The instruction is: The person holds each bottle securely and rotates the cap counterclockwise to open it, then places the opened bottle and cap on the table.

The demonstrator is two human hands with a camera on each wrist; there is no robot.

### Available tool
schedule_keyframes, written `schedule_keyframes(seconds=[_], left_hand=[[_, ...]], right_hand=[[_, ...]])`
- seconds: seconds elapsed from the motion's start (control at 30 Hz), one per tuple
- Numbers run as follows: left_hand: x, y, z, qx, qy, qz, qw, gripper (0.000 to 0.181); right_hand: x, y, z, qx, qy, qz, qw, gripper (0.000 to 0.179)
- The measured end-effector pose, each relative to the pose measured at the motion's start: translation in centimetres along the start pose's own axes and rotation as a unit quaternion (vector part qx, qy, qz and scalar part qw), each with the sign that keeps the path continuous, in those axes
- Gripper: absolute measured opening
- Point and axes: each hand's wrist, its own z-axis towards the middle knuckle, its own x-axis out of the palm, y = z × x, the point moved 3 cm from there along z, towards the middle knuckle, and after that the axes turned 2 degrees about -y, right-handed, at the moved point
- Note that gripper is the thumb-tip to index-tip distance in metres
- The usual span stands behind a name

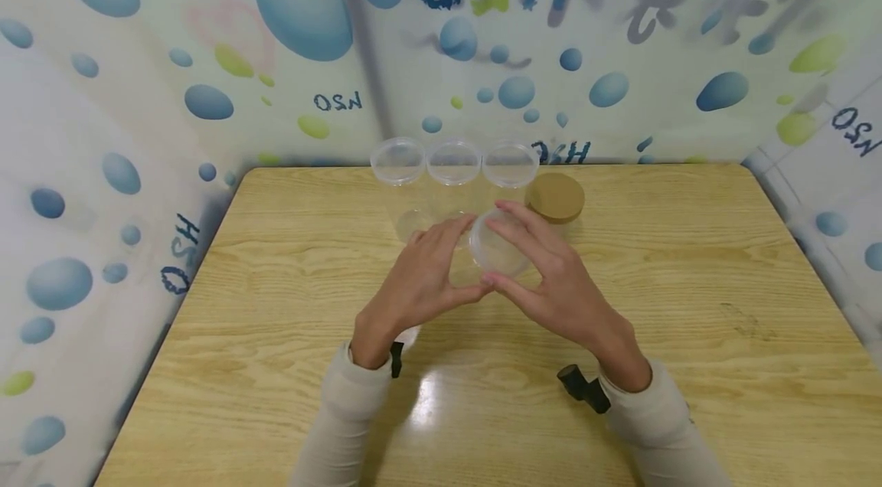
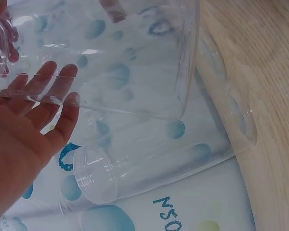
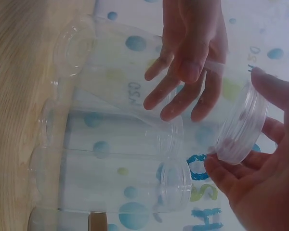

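Note:
My right hand (image 1: 558,280) holds a clear round lid (image 3: 241,125) by its edge, thumb on one side and fingers on the other. The lid is tilted, close to the mouth of a tall clear plastic jar (image 2: 135,62). My left hand (image 1: 423,276) grips that jar near its top; its fingers (image 2: 62,120) lie around the see-through wall. In the head view the jar's body is hard to make out under the hands. Whether the lid touches the jar's rim, I cannot tell.
Behind the hands, three lidded clear jars (image 1: 455,163) stand in a row near the table's back edge. A jar with a brown lid (image 1: 555,197) stands to their right. The wooden table (image 1: 276,364) meets a patterned wall covering (image 1: 413,81).

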Motion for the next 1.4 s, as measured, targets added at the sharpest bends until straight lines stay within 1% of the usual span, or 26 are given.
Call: schedule_keyframes(seconds=[0.23, 0.37, 0.43, 0.53, 0.63, 0.7, 0.77, 0.87, 1.07, 1.17, 1.27, 1.4], left_hand=[[-0.11, -0.14, 0.03, 0.005, 0.007, -0.024, 0.9997, 0.086], [0.01, -0.13, 0.05, -0.001, 0.013, -0.028, 0.9995, 0.087], [0.13, -0.12, 0.08, -0.006, 0.013, -0.026, 0.9996, 0.087], [0.29, -0.14, 0.17, -0.011, 0.007, -0.019, 0.9997, 0.086], [0.45, -0.13, 0.24, -0.013, -0.004, -0.006, 0.9999, 0.084], [0.49, -0.11, 0.25, -0.012, -0.011, 0.006, 0.9998, 0.084], [0.53, -0.07, 0.24, -0.012, -0.014, 0.017, 0.9997, 0.085], [0.54, -0.05, 0.21, -0.014, -0.012, 0.020, 0.9996, 0.087], [0.56, -0.05, 0.16, -0.013, -0.005, 0.003, 0.9999, 0.085], [0.52, -0.09, 0.17, -0.010, -0.004, -0.004, 0.9999, 0.084], [0.51, -0.08, 0.15, -0.007, -0.003, -0.005, 1.0000, 0.084], [0.51, -0.05, 0.11, -0.004, -0.004, -0.002, 1.0000, 0.085]], right_hand=[[-0.24, 0.08, -0.02, 0.022, 0.021, 0.050, 0.9983, 0.072], [-0.29, 0.00, -0.03, 0.032, 0.038, 0.069, 0.9964, 0.078], [-0.27, -0.10, -0.07, 0.040, 0.039, 0.069, 0.9960, 0.079], [-0.30, -0.22, -0.10, 0.049, 0.017, 0.038, 0.9980, 0.076], [-0.30, -0.34, -0.12, 0.057, -0.022, -0.024, 0.9978, 0.082], [-0.31, -0.37, -0.13, 0.062, -0.045, -0.072, 0.9945, 0.087], [-0.32, -0.34, -0.14, 0.068, -0.062, -0.107, 0.9900, 0.089], [-0.29, -0.17, -0.16, 0.073, -0.069, -0.140, 0.9851, 0.087], [0.08, 0.22, -0.19, 0.079, -0.058, -0.159, 0.9824, 0.083], [0.18, 0.34, -0.19, 0.079, -0.058, -0.159, 0.9824, 0.083], [0.20, 0.41, -0.15, 0.078, -0.053, -0.138, 0.9860, 0.081], [0.19, 0.35, -0.09, 0.078, -0.039, -0.096, 0.9915, 0.076]])
